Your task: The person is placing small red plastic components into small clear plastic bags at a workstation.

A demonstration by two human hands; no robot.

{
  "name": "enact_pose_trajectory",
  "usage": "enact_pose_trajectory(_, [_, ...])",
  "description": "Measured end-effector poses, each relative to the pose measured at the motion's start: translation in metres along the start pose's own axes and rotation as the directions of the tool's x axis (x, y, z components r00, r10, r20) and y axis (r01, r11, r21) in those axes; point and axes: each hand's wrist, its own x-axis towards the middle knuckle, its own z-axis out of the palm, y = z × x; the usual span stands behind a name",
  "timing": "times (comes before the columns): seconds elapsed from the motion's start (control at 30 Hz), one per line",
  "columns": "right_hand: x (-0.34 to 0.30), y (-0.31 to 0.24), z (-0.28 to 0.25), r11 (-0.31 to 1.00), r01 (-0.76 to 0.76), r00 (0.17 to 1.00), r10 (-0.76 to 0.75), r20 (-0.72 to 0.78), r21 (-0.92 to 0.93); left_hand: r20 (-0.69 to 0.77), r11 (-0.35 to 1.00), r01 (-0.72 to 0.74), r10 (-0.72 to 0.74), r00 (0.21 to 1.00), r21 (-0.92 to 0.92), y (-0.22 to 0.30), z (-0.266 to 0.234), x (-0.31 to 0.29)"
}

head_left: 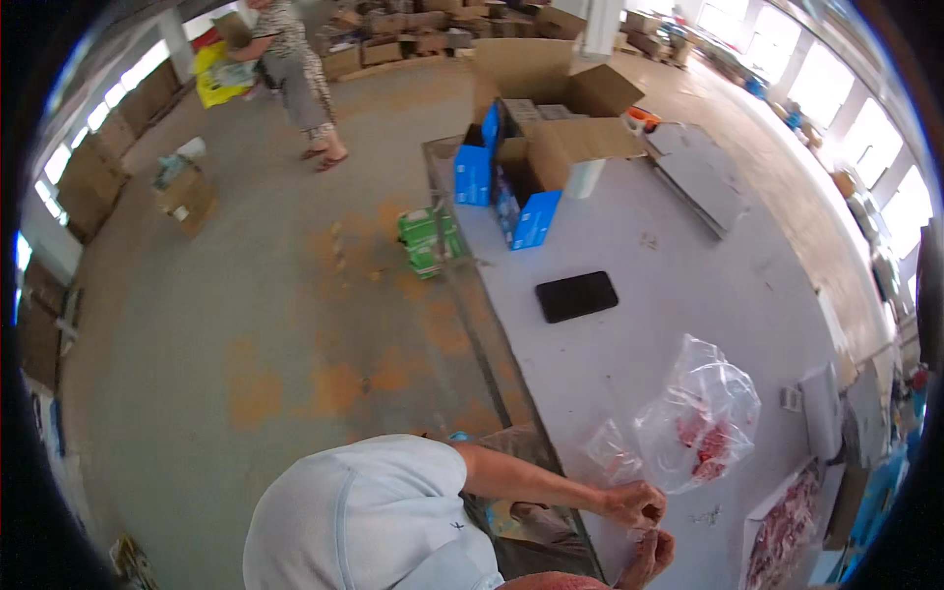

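My left hand (634, 503) and my right hand (649, 559) meet over the table's near edge, fingers pinched together. Between them shows a bit of something small and pale, possibly clear plastic; its kind cannot be made out. Just beyond my left hand lies a small clear plastic bag (612, 450) with a little red in it. A larger clear bag (696, 423) holding red pieces rests beside it. To the right of my hands, several tiny shiny pieces (706, 515) are scattered on the table (669, 285).
A black phone (577, 296) lies farther along the table. Beyond it stand blue boxes (531, 218) and an open cardboard carton (590, 146). A box of red-filled packets (784, 531) is at the right. Green packs (430, 241) sit beside the table; a person (300, 74) walks at far left.
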Motion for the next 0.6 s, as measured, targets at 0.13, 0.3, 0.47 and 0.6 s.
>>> enact_pose_trajectory(0.13, [-0.008,-0.024,0.010,0.979,0.161,0.986,-0.153,0.072,-0.121,0.046,1.000,0.018,-0.018,0.999,0.014,0.028,-0.007,-0.001])
enact_pose_trajectory(0.3, [-0.011,-0.027,0.004,0.957,0.284,0.947,-0.271,0.172,-0.059,0.060,0.999,0.040,-0.040,0.997,0.006,0.023,0.004,-0.003])
enact_pose_trajectory(0.47, [-0.012,-0.014,-0.003,0.960,0.266,0.958,-0.253,0.132,-0.093,0.094,0.990,0.117,-0.110,0.989,-0.075,0.041,0.003,-0.007])
enact_pose_trajectory(0.6, [-0.020,-0.008,0.006,0.940,0.281,0.956,-0.292,-0.027,-0.191,0.133,0.976,0.143,-0.122,0.984,-0.164,0.037,0.006,-0.009])
